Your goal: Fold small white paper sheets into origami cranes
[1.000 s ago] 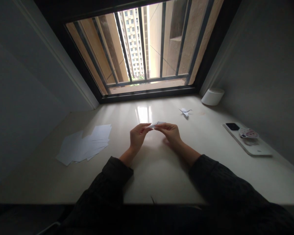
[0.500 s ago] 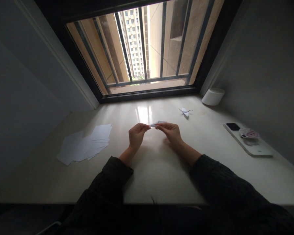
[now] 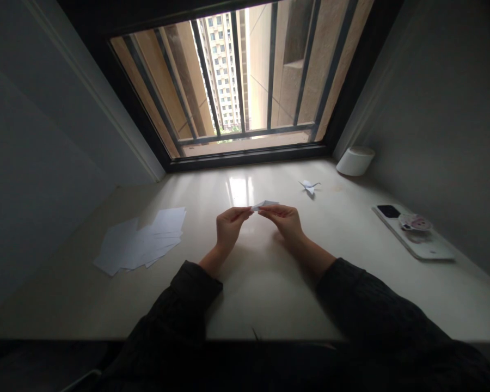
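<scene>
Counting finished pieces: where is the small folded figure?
Head view: the folded figure lies on the table beyond the right hand, left of the white cylinder.

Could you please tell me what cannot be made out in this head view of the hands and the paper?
All in the head view.
The folded paper: too small and dim to read its folds; the left hand and right hand cover its ends.
The paper figure farther back: too small to tell its shape.
The phone: the round thing on it is blurred.
The dark sliver low in the view: lost in shadow.
</scene>
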A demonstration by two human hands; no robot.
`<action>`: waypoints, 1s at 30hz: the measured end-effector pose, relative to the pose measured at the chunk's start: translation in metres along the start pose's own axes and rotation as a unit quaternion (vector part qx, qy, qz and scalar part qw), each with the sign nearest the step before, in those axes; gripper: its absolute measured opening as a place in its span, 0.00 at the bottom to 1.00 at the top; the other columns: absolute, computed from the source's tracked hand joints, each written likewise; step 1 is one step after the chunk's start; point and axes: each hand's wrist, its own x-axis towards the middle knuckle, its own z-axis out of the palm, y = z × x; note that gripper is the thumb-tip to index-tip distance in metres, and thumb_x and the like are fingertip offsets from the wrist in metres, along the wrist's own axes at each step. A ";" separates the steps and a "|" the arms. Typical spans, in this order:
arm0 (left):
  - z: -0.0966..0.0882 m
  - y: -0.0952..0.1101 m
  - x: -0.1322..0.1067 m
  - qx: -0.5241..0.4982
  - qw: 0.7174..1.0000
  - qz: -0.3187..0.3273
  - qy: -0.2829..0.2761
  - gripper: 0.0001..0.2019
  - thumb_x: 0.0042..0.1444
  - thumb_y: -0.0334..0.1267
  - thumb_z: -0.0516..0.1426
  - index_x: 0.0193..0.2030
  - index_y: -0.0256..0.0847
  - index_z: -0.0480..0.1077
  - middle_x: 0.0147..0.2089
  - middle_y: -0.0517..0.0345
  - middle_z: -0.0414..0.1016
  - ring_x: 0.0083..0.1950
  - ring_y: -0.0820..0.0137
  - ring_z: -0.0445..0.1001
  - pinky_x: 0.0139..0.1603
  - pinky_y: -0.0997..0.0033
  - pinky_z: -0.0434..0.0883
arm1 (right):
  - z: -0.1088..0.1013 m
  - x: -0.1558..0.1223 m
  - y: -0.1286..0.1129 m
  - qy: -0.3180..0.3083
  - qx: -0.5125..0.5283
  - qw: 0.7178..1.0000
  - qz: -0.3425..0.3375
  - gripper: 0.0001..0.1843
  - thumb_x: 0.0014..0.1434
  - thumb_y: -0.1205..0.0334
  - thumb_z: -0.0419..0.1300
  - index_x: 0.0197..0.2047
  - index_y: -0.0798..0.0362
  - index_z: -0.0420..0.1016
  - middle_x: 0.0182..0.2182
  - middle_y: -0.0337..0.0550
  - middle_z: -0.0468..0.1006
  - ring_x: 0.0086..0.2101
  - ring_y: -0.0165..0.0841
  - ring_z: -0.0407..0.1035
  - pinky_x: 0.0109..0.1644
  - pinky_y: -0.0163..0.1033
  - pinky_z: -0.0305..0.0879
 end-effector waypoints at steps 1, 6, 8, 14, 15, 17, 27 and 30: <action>0.000 0.000 0.000 -0.007 1.000 -0.010 -0.001 0.11 0.44 0.39 0.67 0.35 0.39 0.79 0.34 0.53 0.81 0.36 0.68 0.78 0.42 0.65 0.75 | 0.000 0.000 0.000 0.002 0.006 1.000 0.004 0.12 0.41 0.56 0.73 0.31 0.47 0.83 0.32 0.42 0.83 0.36 0.40 0.76 0.47 0.48 0.72; 0.001 0.000 0.000 -0.017 0.999 -0.033 -0.001 0.11 0.44 0.39 0.67 0.36 0.39 0.79 0.35 0.52 0.81 0.36 0.67 0.78 0.42 0.65 0.75 | 0.000 0.000 -0.001 0.023 0.020 0.999 0.016 0.12 0.39 0.57 0.73 0.31 0.48 0.82 0.31 0.42 0.83 0.36 0.40 0.76 0.47 0.49 0.72; 0.001 0.000 -0.001 -0.013 1.000 -0.028 0.006 0.11 0.44 0.39 0.67 0.36 0.39 0.79 0.34 0.52 0.81 0.36 0.67 0.79 0.42 0.65 0.75 | 0.001 0.000 -0.001 0.034 0.026 0.999 0.019 0.12 0.39 0.57 0.73 0.31 0.48 0.82 0.31 0.41 0.83 0.36 0.40 0.76 0.48 0.49 0.71; 0.003 0.002 -0.002 -0.015 0.999 -0.021 0.020 0.11 0.45 0.39 0.66 0.36 0.39 0.79 0.34 0.52 0.81 0.36 0.67 0.78 0.41 0.65 0.75 | 0.004 -0.001 0.000 0.047 0.071 0.995 0.044 0.13 0.38 0.57 0.74 0.30 0.49 0.82 0.30 0.42 0.83 0.34 0.38 0.76 0.47 0.50 0.71; 0.004 0.002 -0.002 -0.014 0.999 -0.020 0.021 0.11 0.44 0.39 0.66 0.36 0.39 0.79 0.33 0.52 0.81 0.35 0.67 0.78 0.41 0.65 0.75 | 0.005 -0.001 0.001 0.050 0.077 0.995 0.048 0.13 0.38 0.58 0.74 0.31 0.49 0.82 0.30 0.42 0.83 0.33 0.37 0.76 0.47 0.49 0.72; 0.004 0.002 -0.002 -0.007 1.000 -0.018 0.020 0.11 0.44 0.39 0.67 0.36 0.39 0.79 0.33 0.53 0.81 0.35 0.68 0.78 0.40 0.66 0.75 | 0.005 -0.001 0.002 0.054 0.084 0.994 0.052 0.14 0.38 0.57 0.74 0.31 0.50 0.82 0.30 0.42 0.82 0.32 0.36 0.75 0.45 0.49 0.72; 0.005 -0.001 -0.003 -0.025 0.999 -0.040 0.018 0.13 0.44 0.40 0.67 0.36 0.38 0.78 0.33 0.52 0.81 0.36 0.68 0.78 0.41 0.66 0.74 | 0.005 -0.002 0.001 0.061 0.112 0.990 0.060 0.13 0.37 0.59 0.74 0.30 0.49 0.81 0.31 0.42 0.82 0.31 0.35 0.75 0.44 0.48 0.71; 0.006 -0.002 -0.002 -0.032 0.998 -0.051 0.022 0.13 0.43 0.40 0.67 0.36 0.37 0.78 0.34 0.52 0.80 0.36 0.68 0.78 0.41 0.66 0.74 | 0.006 -0.002 0.002 0.060 0.119 0.989 0.067 0.13 0.37 0.59 0.74 0.30 0.49 0.82 0.31 0.41 0.82 0.31 0.34 0.74 0.44 0.47 0.71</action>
